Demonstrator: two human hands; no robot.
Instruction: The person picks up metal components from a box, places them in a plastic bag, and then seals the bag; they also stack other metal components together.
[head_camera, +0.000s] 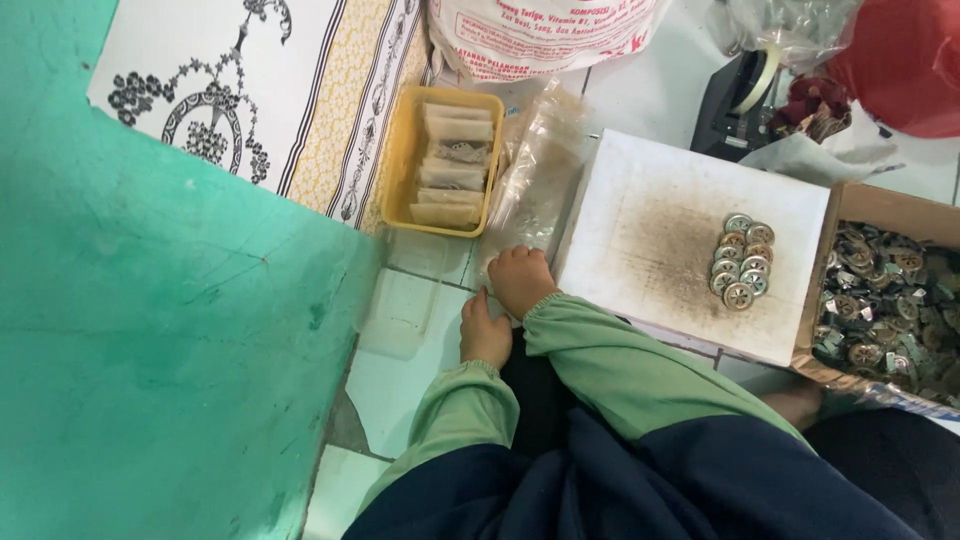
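Tiles of the floor (400, 380) are carrying everything in front of you, with a large green painted surface (170, 330) filling the left side and a patterned mat (250, 90) lying beyond it. You are sitting with a stained white board (640, 230) ahead and a cardboard box (860, 200) touching its right edge. The box is brimming with loose metal pieces (890, 300), so most of the stock seems to be waiting unsorted. A yellow tray (400, 150) near the mat is holding a row of filled packets (455, 160), which suggests some bagging is already finished. Clear plastic bags (535, 180) are lying between the tray and the board. Your right hand (521, 280) is resting curled shut on the floor at the near end of those bags. Your left hand (486, 335) is sitting just beside it, also clenched, and neither is visibly grasping anything. Round metal buttons (742, 262) are standing in two short columns on the board, well apart from both hands. Your palms are facing down, so anything inside them is staying hidden. A white sack (540, 30), a tape dispenser (740, 100) and the box are being cut off by the frame edges.
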